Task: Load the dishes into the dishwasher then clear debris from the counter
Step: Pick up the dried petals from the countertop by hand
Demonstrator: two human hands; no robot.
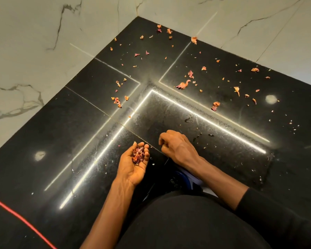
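The black polished counter [79,132] fills a corner between marble walls. Dry pink and orange petal scraps [183,85] lie scattered over its far half, with several larger pieces near the corner and to the right. My left hand [133,164] is cupped palm up near the front edge and holds a small heap of collected petal scraps [138,155]. My right hand [176,146] rests knuckles up on the counter just to its right, fingers curled and pinched together; I cannot see whether anything is between them.
White marble walls [43,33] close off the counter at the back and left. Small dark bits [210,135] and a bent wire piece [189,119] lie beyond my right hand. A red line [16,215] crosses the lower left. Bright light strips reflect in the surface.
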